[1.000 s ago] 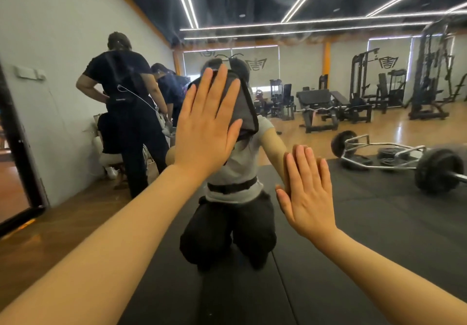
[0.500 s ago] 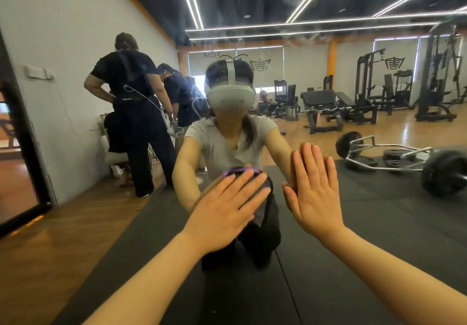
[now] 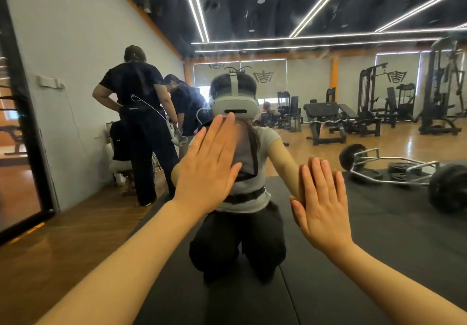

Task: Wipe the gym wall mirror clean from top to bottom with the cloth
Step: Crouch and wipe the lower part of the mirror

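The cloth (image 3: 243, 159), dark grey, sits flat against the mirror (image 3: 328, 8) at about chest height, pinned only by the palm of the left hand (image 3: 208, 168), so it could slide out and drop if the pressure eases, or skip over the hazy smears higher up. That hand's fingers are straight and spread, pressing rather than gripping. The right hand (image 3: 322, 208) lies flat on the glass beside it, fingers straight and close together, holding nothing, and may leave prints.
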